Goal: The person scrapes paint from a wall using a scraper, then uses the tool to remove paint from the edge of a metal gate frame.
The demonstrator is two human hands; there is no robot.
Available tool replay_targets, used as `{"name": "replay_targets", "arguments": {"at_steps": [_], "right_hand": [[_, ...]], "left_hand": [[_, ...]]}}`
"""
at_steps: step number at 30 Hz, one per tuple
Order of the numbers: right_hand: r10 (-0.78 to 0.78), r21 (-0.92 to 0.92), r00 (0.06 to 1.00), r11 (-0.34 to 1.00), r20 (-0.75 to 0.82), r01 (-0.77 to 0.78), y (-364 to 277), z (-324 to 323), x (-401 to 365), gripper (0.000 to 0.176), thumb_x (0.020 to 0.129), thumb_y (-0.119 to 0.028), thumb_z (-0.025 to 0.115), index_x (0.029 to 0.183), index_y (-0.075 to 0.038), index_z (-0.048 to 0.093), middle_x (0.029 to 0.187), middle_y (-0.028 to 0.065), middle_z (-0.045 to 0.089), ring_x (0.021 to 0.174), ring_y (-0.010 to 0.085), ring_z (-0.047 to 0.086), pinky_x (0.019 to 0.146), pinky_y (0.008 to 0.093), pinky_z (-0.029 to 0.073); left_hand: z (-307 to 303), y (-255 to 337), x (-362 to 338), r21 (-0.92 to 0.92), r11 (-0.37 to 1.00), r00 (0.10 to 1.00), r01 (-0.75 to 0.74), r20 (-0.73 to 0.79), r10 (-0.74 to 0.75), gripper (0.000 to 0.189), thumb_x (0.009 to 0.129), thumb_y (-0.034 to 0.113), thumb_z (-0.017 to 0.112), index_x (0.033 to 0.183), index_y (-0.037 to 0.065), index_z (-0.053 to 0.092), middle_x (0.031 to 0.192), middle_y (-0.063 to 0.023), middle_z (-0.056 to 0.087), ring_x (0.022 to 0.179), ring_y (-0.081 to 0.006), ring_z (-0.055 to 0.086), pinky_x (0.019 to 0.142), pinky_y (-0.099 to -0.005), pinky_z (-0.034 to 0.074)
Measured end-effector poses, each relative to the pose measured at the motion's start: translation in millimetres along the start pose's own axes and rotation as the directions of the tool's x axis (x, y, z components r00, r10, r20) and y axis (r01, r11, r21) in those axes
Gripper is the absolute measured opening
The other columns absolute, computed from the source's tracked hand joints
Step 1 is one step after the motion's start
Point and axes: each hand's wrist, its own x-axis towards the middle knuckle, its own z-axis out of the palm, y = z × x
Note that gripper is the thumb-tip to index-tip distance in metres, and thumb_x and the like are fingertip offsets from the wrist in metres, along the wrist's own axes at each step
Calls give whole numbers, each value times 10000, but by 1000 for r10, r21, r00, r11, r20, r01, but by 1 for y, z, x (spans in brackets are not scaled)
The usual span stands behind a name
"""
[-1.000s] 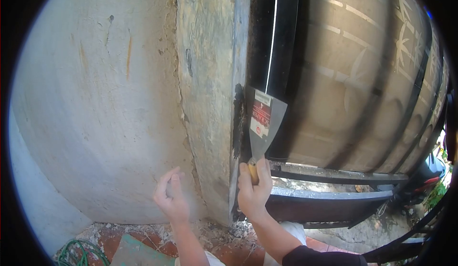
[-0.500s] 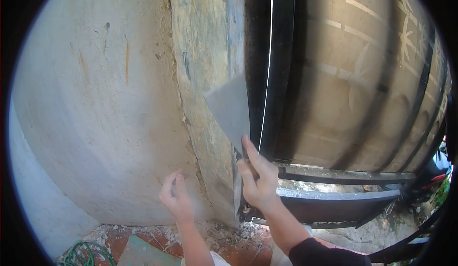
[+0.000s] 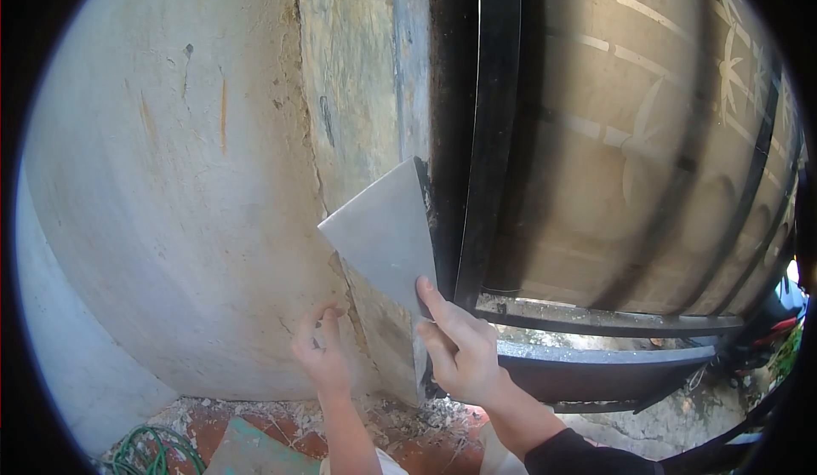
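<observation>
Here, at the lower right, wears a dark sleeve point(image 3: 587, 454) on the right arm, with pale cloth point(image 3: 387, 464) low between the arms. Grips a scraper point(image 3: 385, 237) in the right hand point(image 3: 464, 354), fingers closed around the handle end and one finger laid up against the foot of the blade; hides the handle almost wholly inside that grip. Tilts the blade up and leftward, broad edge set across the weathered post point(image 3: 353, 75), upper corner near the black gate frame point(image 3: 494, 126), lower corner out over the crack point(image 3: 317, 173) between post and wall point(image 3: 170, 237). Cannot tell, from this angle, of contact or a gap along that edge. Holds the left hand point(image 3: 322, 351) up in front of the lower wall, below and to the left of the blade, fingers curled in toward the thumb. Cannot tell about anything pinched between those fingertips; makes out only small dark spots at the fingers. Has below a reddish floor point(image 3: 207, 428) strewn with pale debris point(image 3: 400, 424), plus a greenish board point(image 3: 255, 451) and, at the lower left, a loosely looped green hose point(image 3: 145, 454). Faces, behind the blade, the post's mottled grey and yellowish surface, and beside it the pale, scuffed wall with a rusty streak point(image 3: 224, 116). Meets, beyond the gate frame, a broad brownish panel point(image 3: 596, 198) crossed by dark upright bands and marked with pale dashes and leaf shapes, over a rail point(image 3: 613, 316). Looks out, at the far right, on green foliage point(image 3: 787, 356).
</observation>
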Motion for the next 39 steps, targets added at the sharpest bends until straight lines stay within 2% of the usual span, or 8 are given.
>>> {"name": "replay_targets", "arguments": {"at_steps": [2, 3, 8, 12, 15, 26, 32, 39], "right_hand": [[46, 34, 999, 998, 13, -47, -7, -2, 5, 564, 874, 60, 611, 1416, 17, 462, 816, 190, 626, 628, 286, 586, 611, 313, 493], [285, -1, 944, 957, 167, -289, -18, -11, 13, 559, 878, 57, 609, 1416, 16, 461, 883, 224, 645, 703, 303, 637, 673, 323, 519], [61, 71, 998, 996, 13, -62, -15, 2, -4, 536, 890, 39, 608, 1407, 24, 468, 901, 227, 644, 724, 304, 649, 705, 320, 527], [116, 39, 993, 992, 5, -117, -13, 0, 9, 553, 896, 32, 603, 1428, -23, 462, 1102, 265, 659, 892, 348, 692, 749, 323, 542], [383, 52, 911, 917, 154, -395, -22, -9, 19, 558, 903, 24, 594, 1437, -3, 435, 1146, 271, 649, 934, 357, 695, 795, 335, 540], [111, 89, 991, 989, 78, -118, -11, -9, 3, 537, 910, 32, 574, 1430, 4, 446, 976, 265, 665, 696, 312, 640, 677, 331, 526], [256, 79, 953, 959, 164, -272, -18, -13, 27, 549, 894, 35, 597, 1425, -4, 461, 841, 206, 640, 620, 288, 593, 633, 335, 521], [156, 72, 978, 983, 139, -167, -15, -14, -2, 552, 897, 28, 600, 1430, -14, 461, 780, 189, 609, 590, 264, 571, 602, 317, 504]], "left_hand": [[2, 1, -3, -1, 1000, 1000, -1, -16, 0, 207, 956, 137, 563, 982, -2, 714, 796, -61, 711, 774, -92, 596, 621, -259, 381], [3, 4, -3, 2, 999, 999, 44, -14, -44, 187, 941, 125, 571, 964, 7, 714, 803, -76, 717, 770, -137, 618, 674, -287, 407], [3, 3, -3, 13, 999, 999, 38, -3, -38, 167, 927, 116, 581, 947, 18, 715, 791, -78, 719, 781, -170, 638, 717, -304, 430], [7, 1, -6, -166, 983, 992, 77, -82, -92, 183, 944, 80, 562, 1034, -26, 682, 862, -91, 687, 811, -161, 613, 769, -303, 464], [5, 6, -7, -199, 976, 992, 87, -72, -104, 204, 959, 50, 532, 1093, -47, 650, 894, -92, 659, 820, -151, 591, 799, -300, 478], [4, 12, -5, -262, 964, 988, 41, -136, -79, 304, 948, 27, 468, 1245, -4, 527, 823, -66, 619, 774, -133, 563, 815, -299, 426], [7, 8, -4, -282, 958, 983, 59, -150, -104, 308, 945, 28, 468, 1246, 3, 528, 807, -64, 608, 774, -135, 563, 821, -302, 424], [4, 9, -2, -269, 959, 978, 89, -157, -135, 291, 949, 38, 470, 1230, 3, 538, 801, -61, 603, 770, -134, 556, 814, -298, 416]]}}
